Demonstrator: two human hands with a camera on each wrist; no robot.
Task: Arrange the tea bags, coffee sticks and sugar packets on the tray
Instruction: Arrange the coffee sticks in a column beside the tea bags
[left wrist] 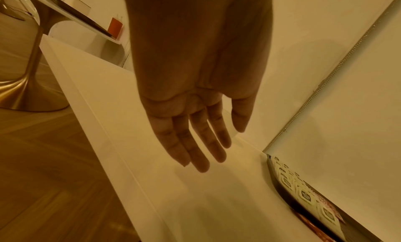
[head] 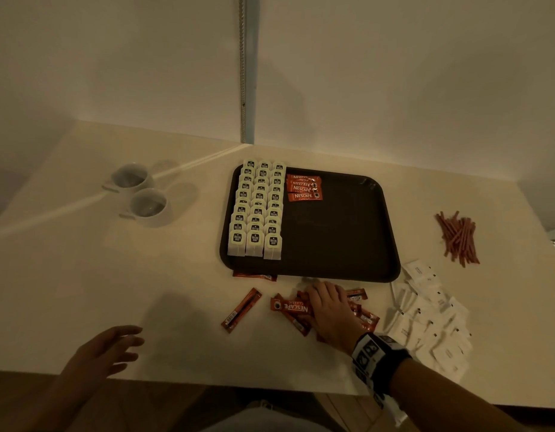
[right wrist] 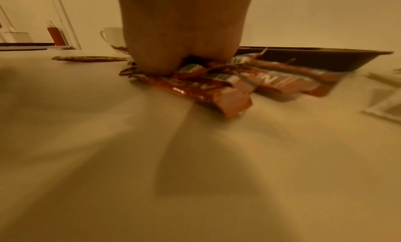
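Your right hand (head: 327, 310) lies palm down on the loose coffee sticks (head: 291, 308) on the desk (head: 83, 275) just in front of the tray (head: 348, 244), fingers spread over the pile; whether they have closed on one stick you cannot tell, since the wrist view shows only the heel of the hand pressing the wrappers. Your left hand (head: 104, 353) hovers near the desk's front edge, fingers straight and relaxed, holding nothing, probably kept free to help once a stick is up. On the tray, the tea bags (head: 257, 210) fill the left side in three overlapping columns, and a few coffee sticks (head: 303, 188) are stacked just beside them at the far end, so the next stick likely goes below those, label up. The pile sits close to the tray, so the carry is short. Sugar packets (head: 432, 319) wait in a white heap to the right, with thin brown sticks (head: 457, 236) beyond them, and two cups (head: 142, 194) stand well apart on the left
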